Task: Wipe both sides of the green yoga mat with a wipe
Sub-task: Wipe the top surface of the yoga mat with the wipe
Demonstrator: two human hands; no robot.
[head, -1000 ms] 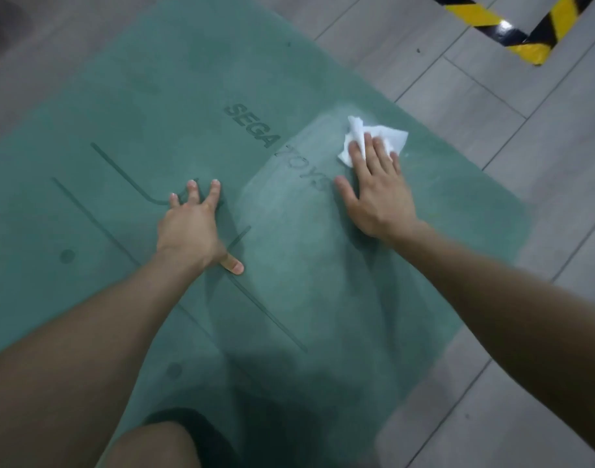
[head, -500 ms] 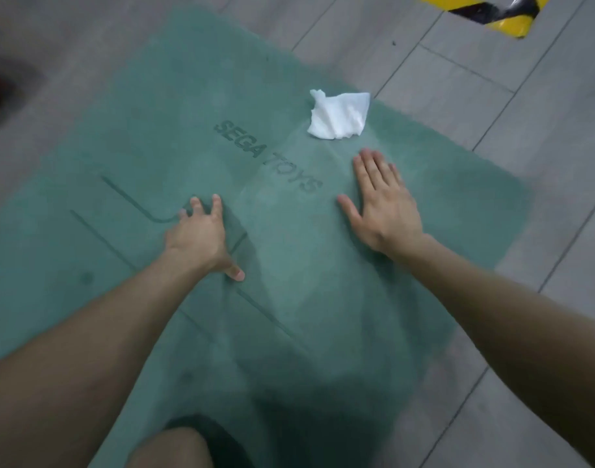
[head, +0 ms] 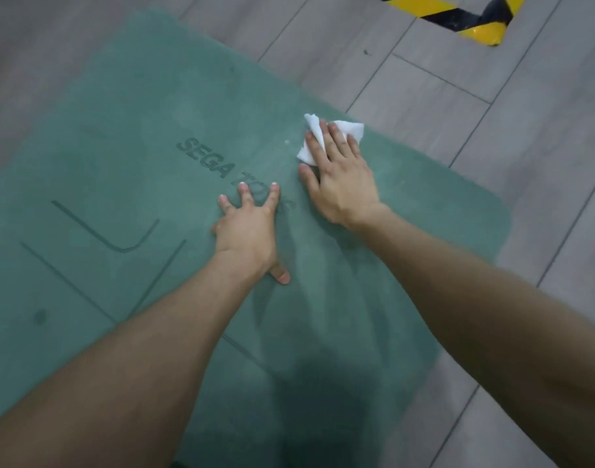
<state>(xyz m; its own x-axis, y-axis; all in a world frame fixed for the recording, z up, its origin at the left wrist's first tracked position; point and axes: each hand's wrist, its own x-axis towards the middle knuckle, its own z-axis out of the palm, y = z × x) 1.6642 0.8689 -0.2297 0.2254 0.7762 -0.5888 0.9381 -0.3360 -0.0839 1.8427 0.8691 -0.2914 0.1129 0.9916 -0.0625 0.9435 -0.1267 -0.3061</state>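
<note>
Pressing the wipe point(head: 349, 128) flat against the mat point(head: 137, 109), the right hand point(head: 343, 187) lies palm down. Its fingers are straight and a little apart, and its thumb is set off to the left, touching the mat. The wipe is white and crumpled. It shows beyond the fingertips and beside the index finger, near the mat's far edge.

The left hand point(head: 247, 231) lies just beside the right one, nearer the person, also palm down on the mat. Its fingers are splayed wide and hold nothing, and the thumb points back toward the person. The fingertips rest on the second word of the lettering point(head: 206, 157), hiding most of it; the first word reads "SEGA".

The green mat lies flat on a grey plank floor point(head: 441, 96), printed side up, with one rounded corner in view at right. Dark guide lines point(head: 120, 241) run across it left of the left hand. A shadow darkens its near end between the forearms. Yellow and black tape point(head: 458, 15) is on the floor at top right, well apart from the mat.
</note>
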